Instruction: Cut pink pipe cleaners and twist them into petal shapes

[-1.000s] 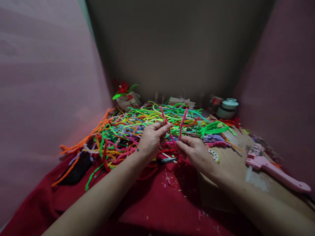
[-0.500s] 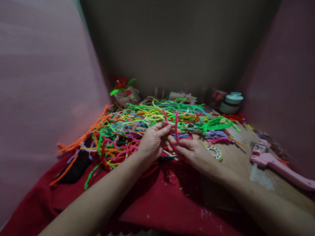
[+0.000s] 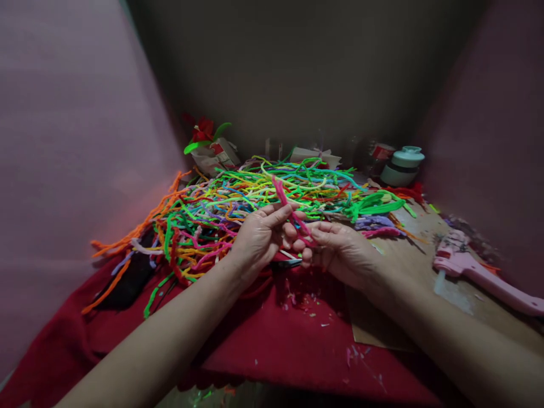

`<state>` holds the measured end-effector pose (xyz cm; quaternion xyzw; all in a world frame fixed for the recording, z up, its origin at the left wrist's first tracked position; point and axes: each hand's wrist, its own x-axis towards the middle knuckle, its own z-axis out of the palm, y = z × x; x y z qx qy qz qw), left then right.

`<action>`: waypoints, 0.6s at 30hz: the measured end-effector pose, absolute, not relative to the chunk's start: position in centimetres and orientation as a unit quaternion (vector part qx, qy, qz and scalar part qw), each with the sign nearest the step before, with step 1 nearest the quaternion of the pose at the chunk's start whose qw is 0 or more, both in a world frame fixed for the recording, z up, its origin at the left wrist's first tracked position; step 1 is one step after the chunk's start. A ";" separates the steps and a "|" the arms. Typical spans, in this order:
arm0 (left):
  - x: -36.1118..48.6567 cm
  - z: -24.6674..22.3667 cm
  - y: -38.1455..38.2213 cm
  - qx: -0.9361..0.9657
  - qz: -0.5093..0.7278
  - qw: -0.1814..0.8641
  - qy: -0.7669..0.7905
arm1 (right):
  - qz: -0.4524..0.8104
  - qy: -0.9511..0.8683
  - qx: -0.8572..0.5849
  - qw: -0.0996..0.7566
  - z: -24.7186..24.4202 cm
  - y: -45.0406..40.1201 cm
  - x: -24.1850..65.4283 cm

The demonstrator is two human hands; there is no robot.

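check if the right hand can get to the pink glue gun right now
Probably yes: the pink glue gun lies out to its side with nothing seen blocking it, but the right hand would need to release the pink stem.

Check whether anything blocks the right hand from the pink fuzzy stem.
Nothing visible does: the right hand holds the lower end of the pink fuzzy stem, and the left hand pinches it higher up.

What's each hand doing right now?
Left hand: closed, pinching the pink fuzzy stem.
Right hand: closed, fingers gripping the same pink fuzzy stem lower down.
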<state>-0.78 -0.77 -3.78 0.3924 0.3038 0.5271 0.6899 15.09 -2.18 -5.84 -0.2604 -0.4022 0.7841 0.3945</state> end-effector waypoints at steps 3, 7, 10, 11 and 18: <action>-0.7 -3.6 -0.9 0.385 0.545 0.679 0.307 | 0.810 -0.345 -0.246 0.405 -6.2 -2.1 14.8; -0.4 -3.3 -1.2 0.384 0.558 0.667 0.309 | 0.807 -0.328 -0.245 0.426 -6.5 -2.1 14.5; -0.2 -3.3 -1.4 0.385 0.566 0.659 0.312 | 0.807 -0.323 -0.241 0.431 -6.6 -2.1 14.3; -0.1 -3.3 -1.3 0.389 0.569 0.655 0.309 | 0.808 -0.327 -0.240 0.428 -6.6 -2.1 14.3; -0.1 -3.4 -1.1 0.392 0.578 0.651 0.296 | 0.789 -0.330 -0.257 0.450 -6.5 -2.2 14.1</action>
